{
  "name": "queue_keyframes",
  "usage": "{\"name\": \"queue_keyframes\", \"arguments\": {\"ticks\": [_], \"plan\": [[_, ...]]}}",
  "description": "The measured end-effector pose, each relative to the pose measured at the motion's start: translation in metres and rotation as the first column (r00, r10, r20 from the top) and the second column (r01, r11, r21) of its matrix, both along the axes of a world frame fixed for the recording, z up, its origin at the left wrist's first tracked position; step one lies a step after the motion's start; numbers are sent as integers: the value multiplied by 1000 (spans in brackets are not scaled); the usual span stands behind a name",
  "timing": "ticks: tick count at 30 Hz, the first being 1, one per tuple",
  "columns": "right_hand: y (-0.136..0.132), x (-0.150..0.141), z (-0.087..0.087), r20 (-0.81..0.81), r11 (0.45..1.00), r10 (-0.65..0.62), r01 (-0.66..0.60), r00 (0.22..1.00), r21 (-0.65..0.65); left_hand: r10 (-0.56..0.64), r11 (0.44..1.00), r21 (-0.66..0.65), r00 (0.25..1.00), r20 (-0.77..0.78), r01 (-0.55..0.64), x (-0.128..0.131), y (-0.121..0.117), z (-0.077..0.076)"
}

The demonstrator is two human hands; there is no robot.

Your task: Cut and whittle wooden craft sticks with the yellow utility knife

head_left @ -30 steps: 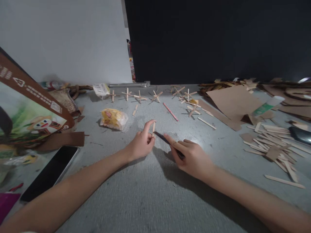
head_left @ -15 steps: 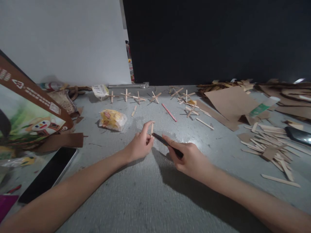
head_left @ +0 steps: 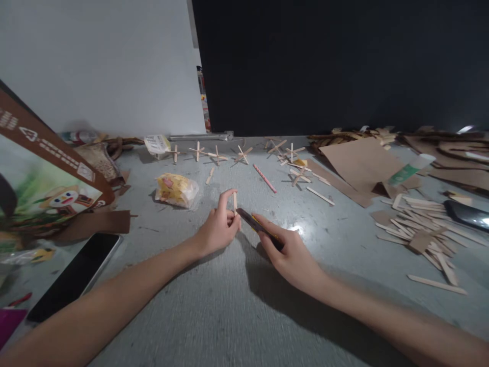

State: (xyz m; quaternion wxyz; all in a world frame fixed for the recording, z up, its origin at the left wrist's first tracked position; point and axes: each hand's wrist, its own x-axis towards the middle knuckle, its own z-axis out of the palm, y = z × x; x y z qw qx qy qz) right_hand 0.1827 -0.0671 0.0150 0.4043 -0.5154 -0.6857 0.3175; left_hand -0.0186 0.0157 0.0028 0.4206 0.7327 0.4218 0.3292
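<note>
Between the thumb and fingers of my left hand [head_left: 218,230] a short wooden craft stick [head_left: 235,201] stands upright. My right hand [head_left: 290,251] is wrapped round a dark utility knife with a yellow edge [head_left: 253,222], its tip pointing left at the stick. Tip and stick look very close; whether they touch I cannot tell. Beyond my hands stands a row of small crossed-stick pieces [head_left: 243,154]. A red patterned pencil-like rod [head_left: 264,178] and a single stick [head_left: 320,196] lie on the grey table [head_left: 214,311].
At right are a heap of loose sticks [head_left: 428,229], a glue stick [head_left: 410,169], brown cardboard [head_left: 355,163] and a dark shiny object [head_left: 466,214]. A yellow packet [head_left: 176,189], a phone [head_left: 74,275] and a brown printed bag [head_left: 57,173] stand or lie at left.
The knife has turned slightly in my right hand, showing its yellow edge, and its tip has shifted a little left. The stick in my left hand has also moved slightly left.
</note>
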Motion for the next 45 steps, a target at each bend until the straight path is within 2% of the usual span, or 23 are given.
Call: {"name": "queue_keyframes", "arguments": {"ticks": [3,7,12,16,18,20,25,27,29,32,35,40,45], "plan": [[-2,-4,2,-81,1000,4,-6,997,-21,-2,1000,-13,999,34,3,0,0,-2],[-3,-7,3,-211,987,-12,-22,977,-157,7,999,-40,997,79,-3,1,1,-4],[-2,-8,3,-438,906,-73,-125,896,-405,30,999,-49,992,125,-24,2,1,-5],[-1,-8,4,-587,854,-99,-234,804,-465,41,996,-84,986,159,-28,3,1,-3],[-1,-8,3,-602,851,-87,-254,794,-459,53,995,-97,982,182,-36,3,1,-1],[-1,-7,3,-550,877,-54,-224,834,-426,63,994,-101,977,205,-43,3,1,2],[6,1,6,-351,983,-23,-42,936,-177,54,991,-135,972,229,-24,6,-3,7],[11,5,6,-273,996,-63,42,960,-82,32,981,-191,972,231,13,10,-10,8],[17,9,6,-203,994,-101,94,974,-47,8,952,-299,967,255,71,16,-21,7],[23,12,4,-183,997,-46,34,982,-72,-96,900,-389,960,262,196,25,-37,6],[26,14,3,-213,994,58,-75,975,-75,-167,871,-420,957,238,257,27,-44,6],[25,15,-1,-200,992,100,-112,975,-53,-193,868,-427,964,184,255,24,-41,6],[23,16,-5,-108,996,84,-83,991,17,-179,863,-437,962,204,253,23,-38,2]]}}
